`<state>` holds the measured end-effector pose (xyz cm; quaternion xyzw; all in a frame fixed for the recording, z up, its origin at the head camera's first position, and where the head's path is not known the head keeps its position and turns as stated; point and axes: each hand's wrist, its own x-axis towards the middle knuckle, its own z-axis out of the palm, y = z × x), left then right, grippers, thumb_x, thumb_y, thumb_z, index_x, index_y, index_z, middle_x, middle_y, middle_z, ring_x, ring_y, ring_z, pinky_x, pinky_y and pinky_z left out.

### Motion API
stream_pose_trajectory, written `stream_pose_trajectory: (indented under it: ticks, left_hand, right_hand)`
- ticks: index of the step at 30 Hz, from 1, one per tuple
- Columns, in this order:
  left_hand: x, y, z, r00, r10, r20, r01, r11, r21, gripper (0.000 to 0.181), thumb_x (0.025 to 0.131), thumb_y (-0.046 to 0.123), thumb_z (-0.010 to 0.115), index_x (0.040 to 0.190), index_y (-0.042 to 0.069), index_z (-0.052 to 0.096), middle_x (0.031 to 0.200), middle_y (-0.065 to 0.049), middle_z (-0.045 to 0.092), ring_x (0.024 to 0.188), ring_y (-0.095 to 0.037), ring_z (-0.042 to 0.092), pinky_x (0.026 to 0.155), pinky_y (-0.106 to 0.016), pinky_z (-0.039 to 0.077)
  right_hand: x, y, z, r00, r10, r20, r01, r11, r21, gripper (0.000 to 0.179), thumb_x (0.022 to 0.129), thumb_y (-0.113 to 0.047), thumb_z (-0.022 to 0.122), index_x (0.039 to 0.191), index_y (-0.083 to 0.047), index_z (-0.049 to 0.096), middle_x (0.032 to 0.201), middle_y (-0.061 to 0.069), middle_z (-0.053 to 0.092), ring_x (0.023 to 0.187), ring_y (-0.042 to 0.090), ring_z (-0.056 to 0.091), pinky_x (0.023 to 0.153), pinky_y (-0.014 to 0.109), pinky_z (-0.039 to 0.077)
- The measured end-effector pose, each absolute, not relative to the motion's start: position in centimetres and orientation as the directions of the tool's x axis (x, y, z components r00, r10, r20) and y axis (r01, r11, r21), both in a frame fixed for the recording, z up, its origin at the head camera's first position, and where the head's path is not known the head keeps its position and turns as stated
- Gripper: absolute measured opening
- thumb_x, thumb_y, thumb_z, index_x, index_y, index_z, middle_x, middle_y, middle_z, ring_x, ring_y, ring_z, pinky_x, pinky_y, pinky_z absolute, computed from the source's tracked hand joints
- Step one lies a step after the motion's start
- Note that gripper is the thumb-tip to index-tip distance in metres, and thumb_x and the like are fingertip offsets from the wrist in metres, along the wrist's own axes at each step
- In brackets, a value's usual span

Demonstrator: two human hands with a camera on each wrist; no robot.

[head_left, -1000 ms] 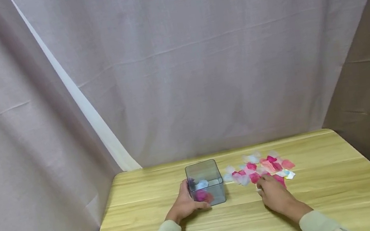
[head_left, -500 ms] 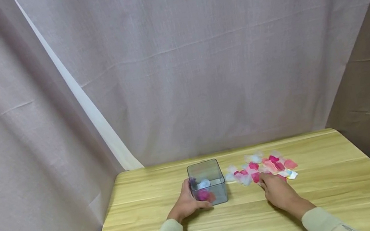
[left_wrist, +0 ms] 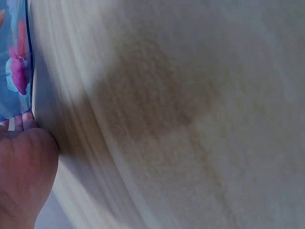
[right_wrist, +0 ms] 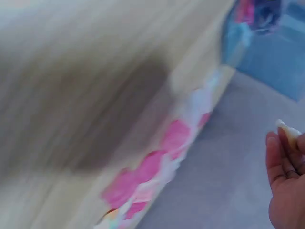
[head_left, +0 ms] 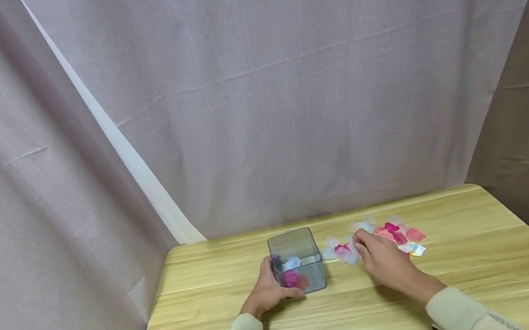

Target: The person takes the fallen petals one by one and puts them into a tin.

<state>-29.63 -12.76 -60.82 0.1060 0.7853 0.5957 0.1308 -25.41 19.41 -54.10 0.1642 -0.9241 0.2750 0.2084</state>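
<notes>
In the head view a clear, grey-tinted square box (head_left: pixel 313 277) stands open-topped on the wooden table. Several pink and white petals lie inside it. My left hand (head_left: pixel 267 290) grips the box at its left side, the thumb along the near face. To the right, flat loose petals (head_left: pixel 393 231) in pink, white and pale blue are spread in a pile. My right hand (head_left: pixel 385 262) is over the near left part of that pile and covers some of it. The right wrist view shows its fingertips pinching a small whitish petal (right_wrist: pixel 285 128).
The wooden table (head_left: pixel 488 268) has its far edge against a grey curtain (head_left: pixel 259 131). More curtain hangs at the left and right sides. The petal pile lies right of the box, with a short gap between them.
My right hand has lifted slightly from the petals and moved a little left and away from me, a whitish petal now in its fingers. The left hand and the box have kept their place.
</notes>
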Motion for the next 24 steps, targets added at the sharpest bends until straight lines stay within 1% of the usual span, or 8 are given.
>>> stream_pose_trajectory:
  ticks: [3,9,13,17,21,24]
  left_hand:
    - [-29.7,-12.8,-60.9,-0.943,0.325,-0.076,0.012,0.262,0.965,0.109,0.067,0.009,0.100,0.153,0.007,0.033,0.150,-0.017,0.049,0.143,-0.035,0.049,0.131,-0.059,0.029]
    - [-29.6,-12.7,-60.9,-0.943,0.325,-0.076,0.015,0.269,0.963,0.110,0.067,0.010,0.100,0.153,0.007,0.033,0.149,-0.017,0.050,0.143,-0.036,0.049,0.131,-0.060,0.028]
    - [-29.7,-12.7,-60.9,-0.945,0.318,-0.080,0.013,0.280,0.960,0.108,0.067,0.010,0.100,0.152,0.008,0.034,0.149,-0.017,0.050,0.142,-0.035,0.050,0.131,-0.060,0.029]
    - [-29.7,-12.7,-61.0,-0.948,0.309,-0.077,0.021,0.301,0.953,0.108,0.067,0.012,0.101,0.152,0.009,0.035,0.148,-0.016,0.051,0.141,-0.033,0.050,0.130,-0.060,0.031]
    - [-29.8,-12.7,-61.1,-0.950,0.305,-0.074,0.024,0.308,0.951,0.110,0.066,0.014,0.101,0.153,0.009,0.034,0.148,-0.015,0.050,0.141,-0.032,0.050,0.129,-0.059,0.031]
    - [-29.9,-12.7,-61.1,-0.949,0.304,-0.079,0.020,0.311,0.950,0.111,0.067,0.015,0.101,0.153,0.010,0.033,0.149,-0.015,0.050,0.140,-0.032,0.050,0.129,-0.058,0.032]
  right_hand:
    - [-25.2,18.2,-53.0,-0.844,-0.188,0.503,-0.445,0.769,-0.459,0.011,0.104,-0.005,0.064,0.100,-0.015,0.060,0.080,-0.009,0.054,0.073,0.004,0.047,0.063,0.023,0.045]
    - [-24.8,16.1,-51.9,-0.844,-0.169,0.509,-0.443,0.756,-0.483,0.009,0.103,-0.005,0.065,0.101,-0.014,0.064,0.084,-0.008,0.061,0.078,0.006,0.054,0.070,0.029,0.053]
    - [-25.2,14.7,-51.6,-0.805,-0.174,0.568,-0.495,0.725,-0.479,0.009,0.103,-0.004,0.066,0.102,-0.012,0.068,0.090,-0.004,0.069,0.083,0.009,0.063,0.074,0.035,0.059]
    - [-25.7,13.4,-51.0,-0.767,-0.201,0.610,-0.547,0.702,-0.457,0.009,0.101,-0.002,0.067,0.105,-0.009,0.072,0.099,0.003,0.076,0.094,0.017,0.073,0.084,0.042,0.064]
    - [-26.4,12.1,-50.2,-0.771,-0.268,0.578,-0.566,0.704,-0.428,0.013,0.101,-0.002,0.066,0.107,-0.010,0.074,0.105,0.004,0.077,0.103,0.021,0.075,0.092,0.043,0.063]
    - [-27.1,10.9,-49.7,-0.791,-0.325,0.518,-0.563,0.717,-0.411,0.013,0.103,-0.003,0.065,0.106,-0.011,0.073,0.104,0.002,0.075,0.102,0.019,0.073,0.091,0.040,0.063]
